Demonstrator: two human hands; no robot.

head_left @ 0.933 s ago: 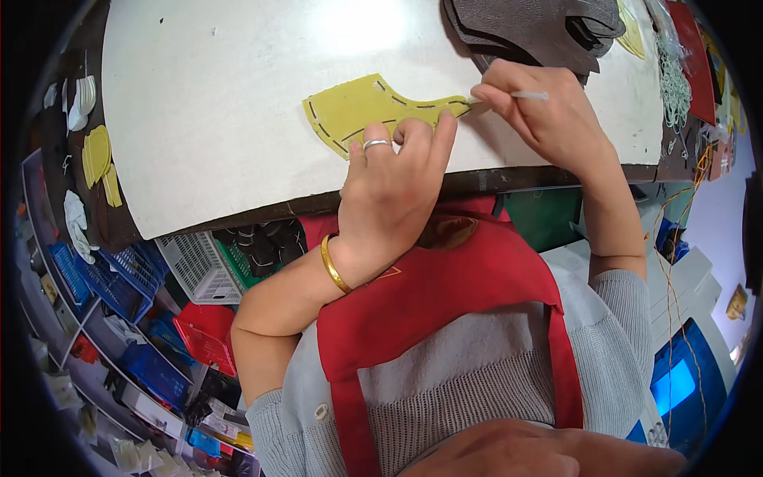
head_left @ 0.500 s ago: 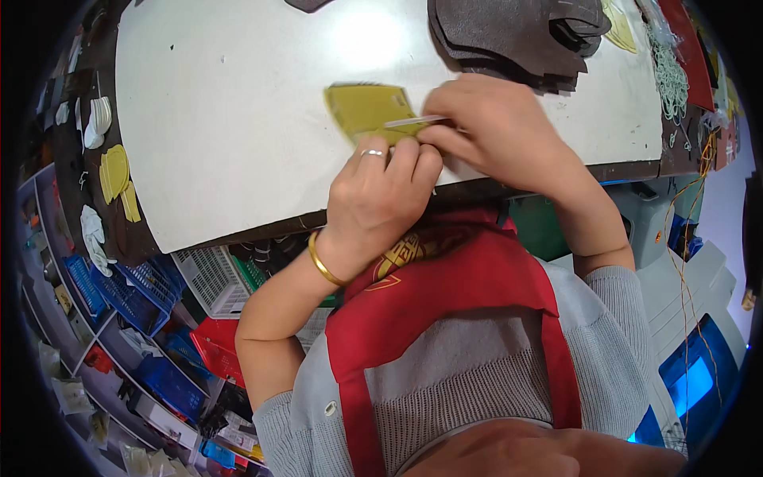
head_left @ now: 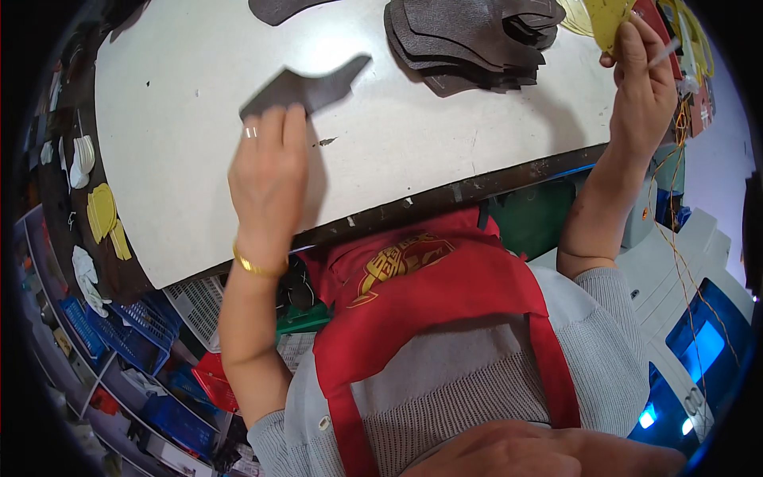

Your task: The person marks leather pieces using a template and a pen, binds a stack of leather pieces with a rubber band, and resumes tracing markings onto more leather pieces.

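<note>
The left hand [head_left: 270, 171] grips the dark piece [head_left: 322, 89] over the table [head_left: 191, 183], long axis slanting, narrow tip up-right beside the stack [head_left: 457, 40] between the 2 hands. The right hand [head_left: 642, 95] clasps template [head_left: 609, 24] and pen [head_left: 664, 53].

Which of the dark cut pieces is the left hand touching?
The angled piece at the fingertips of the left hand. The dark stack to its right and the curved piece at the picture's top edge lie apart from it.

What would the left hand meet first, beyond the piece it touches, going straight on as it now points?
Past the touched dark piece, the left hand would probably meet the second dark piece, at the picture's top edge; the hand's height over the white tabletop is hard to judge.
</note>
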